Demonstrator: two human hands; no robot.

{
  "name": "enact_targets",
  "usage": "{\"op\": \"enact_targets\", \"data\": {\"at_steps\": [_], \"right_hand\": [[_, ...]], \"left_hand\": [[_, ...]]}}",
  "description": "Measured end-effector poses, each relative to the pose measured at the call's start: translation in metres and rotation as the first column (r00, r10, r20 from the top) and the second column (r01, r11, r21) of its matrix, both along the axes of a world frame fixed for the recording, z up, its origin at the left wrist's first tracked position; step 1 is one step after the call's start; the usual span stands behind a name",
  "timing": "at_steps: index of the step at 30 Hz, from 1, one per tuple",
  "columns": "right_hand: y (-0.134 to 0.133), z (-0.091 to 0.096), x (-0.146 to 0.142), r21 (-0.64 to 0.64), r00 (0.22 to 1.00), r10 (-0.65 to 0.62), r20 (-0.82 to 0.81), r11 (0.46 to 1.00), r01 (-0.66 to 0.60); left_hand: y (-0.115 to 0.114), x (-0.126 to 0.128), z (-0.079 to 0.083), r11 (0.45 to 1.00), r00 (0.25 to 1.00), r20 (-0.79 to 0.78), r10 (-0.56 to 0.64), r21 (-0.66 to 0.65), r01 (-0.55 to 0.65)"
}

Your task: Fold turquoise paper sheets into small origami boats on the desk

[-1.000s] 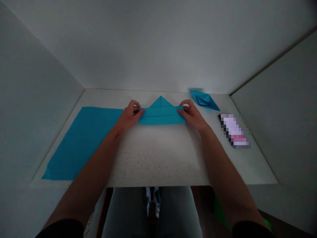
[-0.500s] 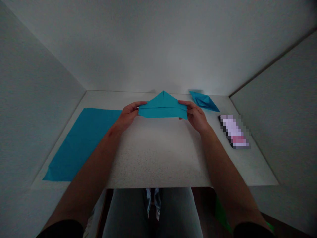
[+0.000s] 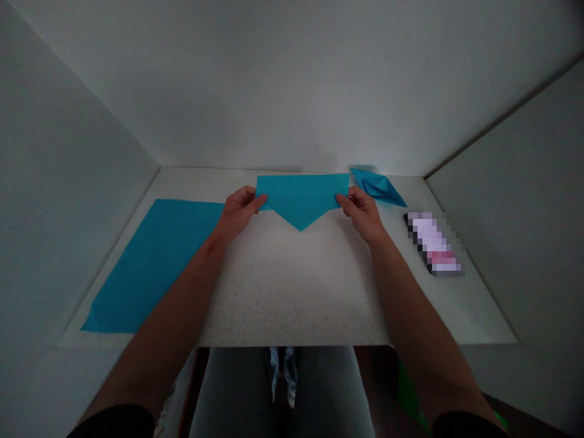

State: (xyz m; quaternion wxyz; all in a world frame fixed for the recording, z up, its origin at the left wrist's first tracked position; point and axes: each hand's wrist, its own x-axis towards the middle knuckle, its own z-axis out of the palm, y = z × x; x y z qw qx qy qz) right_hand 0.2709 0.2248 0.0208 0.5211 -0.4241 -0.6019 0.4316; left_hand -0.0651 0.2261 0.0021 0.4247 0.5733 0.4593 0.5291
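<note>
Between my two hands is a piece of folded blue paper [image 3: 301,198], its straight edge at the far side and its pointed tip toward me. My left hand [image 3: 241,210] pinches its left end, thumb on top and fingers behind. The right end is pinched the same way by my right hand [image 3: 361,210]. The fingers behind the paper are partly hidden. Just beyond my right hand, a folded blue paper boat [image 3: 378,186] lies near the back wall.
A large blue sheet of paper [image 3: 150,267] lies on the left of the white tabletop [image 3: 292,304], partly under my left forearm. At the right lies a phone [image 3: 431,243] with a blurred-out screen. Walls [image 3: 292,85] enclose the table at the back and both sides.
The folded paper has been flipped over: its tip pointed away from me before and points toward me now. My thumbs have come to the top face. The other things lie as before.
</note>
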Motion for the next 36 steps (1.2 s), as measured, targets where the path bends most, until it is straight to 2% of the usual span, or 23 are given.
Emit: {"op": "enact_targets", "data": {"at_steps": [3,8,13,19,25,31,36], "right_hand": [[0.0,-0.001,-0.001,-0.037,1.0,0.02,-0.013,0.999,-0.02],[0.0,-0.003,0.002,-0.031,0.998,0.025,0.065,0.999,-0.023],[0.001,-0.003,0.003,-0.055,0.997,0.005,0.078,0.998,-0.001],[0.001,-0.005,0.003,-0.128,0.999,0.025,0.03,0.992,-0.021],[0.0,-0.005,0.002,-0.125,1.0,0.015,0.026,0.992,-0.012],[0.001,-0.006,0.002,-0.116,0.999,-0.027,0.019,0.993,0.029],[0.002,-0.006,0.0,-0.105,1.0,-0.005,0.011,0.994,0.006]], "left_hand": [[-0.001,0.002,-0.001,0.999,0.999,0.018,-0.03,-0.03,0.031],[-0.003,0.003,0.003,0.996,0.999,-0.009,-0.053,-0.068,0.052],[-0.003,0.002,0.007,0.985,0.983,0.146,-0.111,-0.117,0.129],[-0.001,0.001,0.003,0.985,0.992,0.085,-0.095,-0.138,0.107],[0.0,0.0,0.009,0.954,0.946,0.245,-0.21,-0.159,0.253],[-0.005,0.002,0.005,0.967,0.964,0.176,-0.198,-0.124,0.222],[-0.005,0.0,-0.001,0.973,0.975,0.114,-0.193,-0.106,0.205]]}}
